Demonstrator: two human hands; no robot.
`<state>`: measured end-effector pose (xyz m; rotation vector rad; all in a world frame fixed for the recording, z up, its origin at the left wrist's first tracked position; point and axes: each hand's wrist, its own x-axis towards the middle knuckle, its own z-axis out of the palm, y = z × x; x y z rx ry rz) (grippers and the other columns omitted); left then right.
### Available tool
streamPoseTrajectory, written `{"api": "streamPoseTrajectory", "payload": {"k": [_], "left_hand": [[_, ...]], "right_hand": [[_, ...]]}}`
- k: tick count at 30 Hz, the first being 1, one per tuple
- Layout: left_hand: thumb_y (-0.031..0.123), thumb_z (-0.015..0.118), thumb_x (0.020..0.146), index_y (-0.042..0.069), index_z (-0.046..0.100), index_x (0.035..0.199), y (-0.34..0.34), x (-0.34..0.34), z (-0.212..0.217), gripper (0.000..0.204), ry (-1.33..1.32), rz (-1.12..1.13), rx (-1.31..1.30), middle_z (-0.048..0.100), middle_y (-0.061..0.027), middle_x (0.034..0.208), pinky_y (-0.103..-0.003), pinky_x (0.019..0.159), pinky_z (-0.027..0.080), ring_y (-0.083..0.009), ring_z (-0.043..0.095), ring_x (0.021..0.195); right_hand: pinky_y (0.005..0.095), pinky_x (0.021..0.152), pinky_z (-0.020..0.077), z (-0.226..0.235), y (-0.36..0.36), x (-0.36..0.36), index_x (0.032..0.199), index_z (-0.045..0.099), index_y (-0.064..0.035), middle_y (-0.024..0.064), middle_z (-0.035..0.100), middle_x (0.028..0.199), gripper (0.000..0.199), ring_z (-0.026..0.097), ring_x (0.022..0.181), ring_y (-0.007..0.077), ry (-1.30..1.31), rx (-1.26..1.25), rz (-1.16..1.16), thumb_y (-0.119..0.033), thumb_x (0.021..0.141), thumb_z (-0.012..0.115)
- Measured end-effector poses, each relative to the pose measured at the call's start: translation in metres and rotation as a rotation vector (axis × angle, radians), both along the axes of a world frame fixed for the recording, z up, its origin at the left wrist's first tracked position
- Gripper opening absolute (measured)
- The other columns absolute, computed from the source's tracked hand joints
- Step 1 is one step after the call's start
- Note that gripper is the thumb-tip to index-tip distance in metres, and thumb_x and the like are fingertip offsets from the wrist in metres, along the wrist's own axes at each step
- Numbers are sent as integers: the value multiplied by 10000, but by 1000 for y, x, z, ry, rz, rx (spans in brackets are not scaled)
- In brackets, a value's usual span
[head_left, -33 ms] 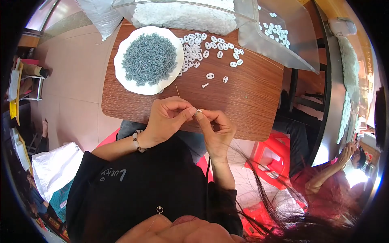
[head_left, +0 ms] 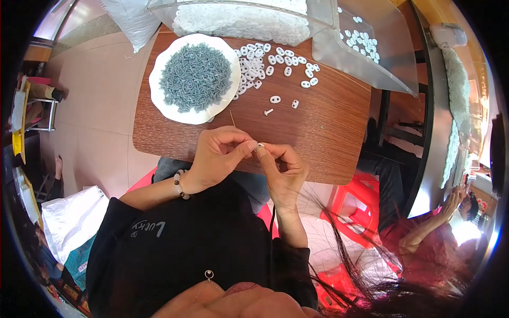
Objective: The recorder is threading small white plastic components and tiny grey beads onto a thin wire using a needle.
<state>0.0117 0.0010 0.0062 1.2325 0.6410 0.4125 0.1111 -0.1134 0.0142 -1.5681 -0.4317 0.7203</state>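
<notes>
My left hand (head_left: 220,155) is closed, thumb and forefinger pinched together over the table's near edge. Whatever sits between those fingertips is too small to make out. Almost touching them, my right hand (head_left: 283,164) pinches a small white plastic piece (head_left: 260,145) between thumb and forefinger. Beyond the hands lie a loose white two-holed oval piece (head_left: 275,99), another white piece (head_left: 295,104) and a small white pin with a head (head_left: 269,112). A thin brown sliver (head_left: 232,118) shows just past my left knuckles.
A white scalloped plate (head_left: 156,90) holds a heap of small grey screws (head_left: 195,77). Several white two-holed pieces (head_left: 252,66) are scattered beside it on the wooden table (head_left: 328,127). Clear bins (head_left: 366,74) stand behind. Red stools (head_left: 352,209) and another person (head_left: 424,238) are at right.
</notes>
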Motion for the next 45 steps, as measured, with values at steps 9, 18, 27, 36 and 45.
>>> {"api": "streamPoseTrajectory", "payload": {"k": [9, 18, 27, 36, 45], "left_hand": [[49, 632, 879, -50, 674, 905, 4, 3, -2, 110, 27, -15, -21, 653, -73, 823, -221, 647, 495, -96, 609, 717], [186, 558, 950, -24, 679, 945, 3, 1, -9, 242, -65, 7, -360, 673, -75, 840, -247, 690, 512, -111, 617, 734], [169, 583, 933, -29, 676, 946, 7, 0, -11, 219, -53, 14, -486, 674, -85, 841, -254, 676, 520, -128, 624, 729], [124, 633, 896, -17, 686, 922, 6, 0, -7, 153, -23, 28, -415, 673, -71, 805, -242, 671, 512, -120, 621, 716], [141, 622, 907, -15, 667, 917, 3, 0, -9, 163, -14, 7, -304, 659, -55, 809, -233, 669, 496, -103, 599, 705]], "right_hand": [[160, 620, 428, -4, 7, -2, 879, 664, 8, 15, 657, 765, 44, 560, 673, 38, 81, 38, -66, 3, 836, 674], [157, 567, 378, -3, 8, 2, 878, 662, 7, 3, 640, 738, 34, 510, 619, 20, 75, 65, -48, 8, 845, 657], [157, 487, 300, -6, 7, 3, 866, 656, -6, -2, 636, 722, 20, 451, 556, 0, 180, 60, -49, -1, 847, 654], [186, 661, 466, -7, 6, 3, 884, 646, 26, 70, 678, 799, 33, 626, 729, 86, 162, 32, -16, 22, 853, 636], [175, 588, 421, -5, 7, 4, 901, 643, 10, 49, 668, 783, 41, 570, 653, 54, 91, 4, -4, -3, 864, 630]]}}
